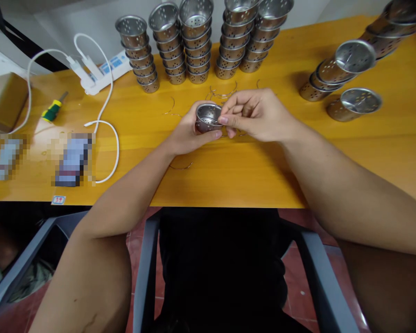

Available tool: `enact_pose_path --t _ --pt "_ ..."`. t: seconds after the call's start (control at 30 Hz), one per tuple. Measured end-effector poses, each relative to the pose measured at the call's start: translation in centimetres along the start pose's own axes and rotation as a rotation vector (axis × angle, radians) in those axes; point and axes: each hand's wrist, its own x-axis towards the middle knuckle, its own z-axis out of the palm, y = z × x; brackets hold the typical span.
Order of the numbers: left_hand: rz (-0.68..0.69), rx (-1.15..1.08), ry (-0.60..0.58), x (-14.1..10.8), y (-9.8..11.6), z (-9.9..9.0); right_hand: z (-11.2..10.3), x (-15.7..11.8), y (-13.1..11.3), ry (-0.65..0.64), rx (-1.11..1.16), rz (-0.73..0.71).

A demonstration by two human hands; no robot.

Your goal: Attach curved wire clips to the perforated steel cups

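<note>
A small perforated metal cup [208, 114] is held upright just above the wooden table, with my left hand [189, 132] wrapped around its left side and the thumb along its front. At the cup's right rim, my right hand [251, 113] pinches with thumb and forefinger; what is between those fingertips is too small to make out, perhaps a thin wire end. Several thin curved wires [223, 95] lie on the table behind my hands. Another bent wire [181, 166] rests near my left forearm.
Stacks of perforated metal cups [197, 41] line the back. More cups [355, 104] stand at the right, some tilted. On the left are a white power strip [107, 74] with cables, a screwdriver [53, 111], a phone [72, 159], another device [6, 158] and a cardboard box [9, 101].
</note>
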Motion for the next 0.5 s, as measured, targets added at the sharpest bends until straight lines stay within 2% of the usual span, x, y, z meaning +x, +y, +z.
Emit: enact_pose_path --t 0.2,0.5 --pt "-0.059 -0.058 -0.009 0.1 0.6 0.1 0.0 -0.1 -0.1 -0.007 0.017 0.039" --pt "-0.048 -0.044 -0.014 -0.1 1.2 0.0 -0.2 0.0 -0.1 -0.044 0.015 0.007"
